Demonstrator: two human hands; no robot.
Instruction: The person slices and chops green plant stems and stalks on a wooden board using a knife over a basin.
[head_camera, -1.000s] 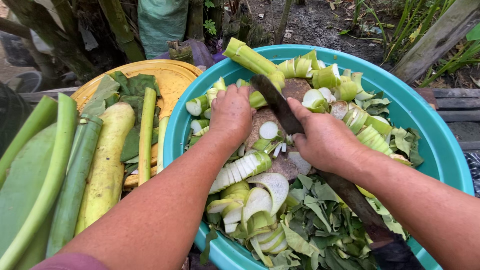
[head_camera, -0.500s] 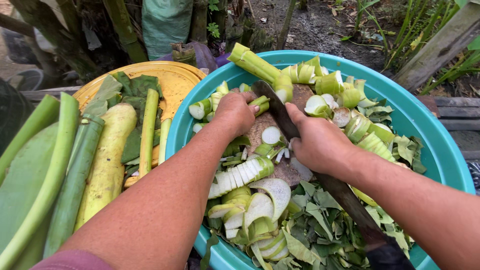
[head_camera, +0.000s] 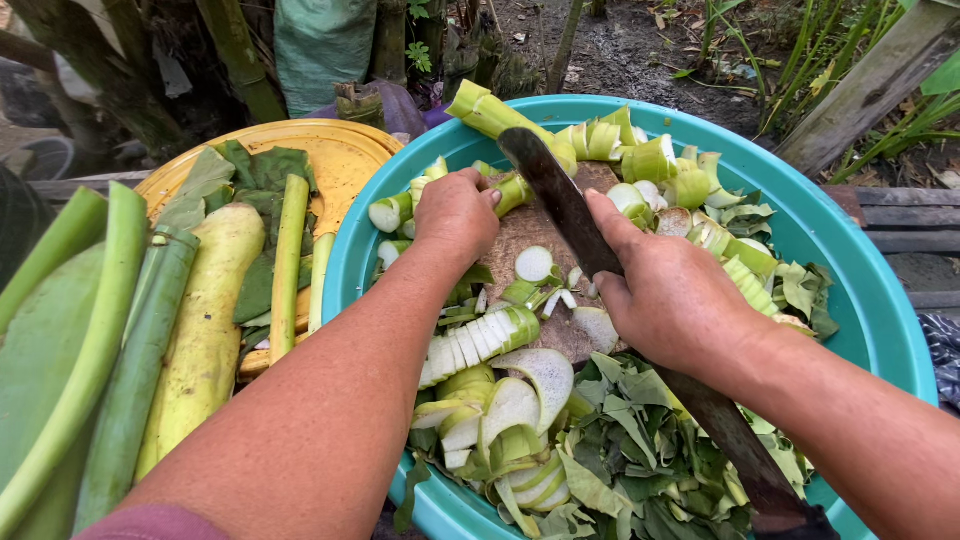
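At the near rim of the teal basin (head_camera: 880, 330) lie torn dark-green leaf pieces (head_camera: 640, 470), matte and limp, and beside them pale crescent slices (head_camera: 510, 400) with white spongy cores and smooth green skins. A fanned row of thin slices (head_camera: 480, 340) rests just beyond, on the edge of the rough brown chopping block (head_camera: 530, 230) at the basin's middle. The right hand (head_camera: 670, 290) is closed around the middle of a long dark blade (head_camera: 555, 195), whose worn handle runs back under the wrist toward the near right rim. Compared with half a second ago the blade's tip stands higher and further toward the far rim, so it has been lifted off the block between cuts; one chop looks finished and another is being set up. The left hand (head_camera: 455, 215) is curled shut on the green stalk (head_camera: 510, 125), pressing it to the block; the stalk is ribbed and tubular, its cut end pointing past the far rim. Chunkier cut pieces (head_camera: 660, 160) pile along the far right side. Left of the basin, a yellow tray (head_camera: 345, 150) carries a smooth pale-yellow trunk core (head_camera: 205, 320), long green stems (head_camera: 290, 260) and flat leaves.
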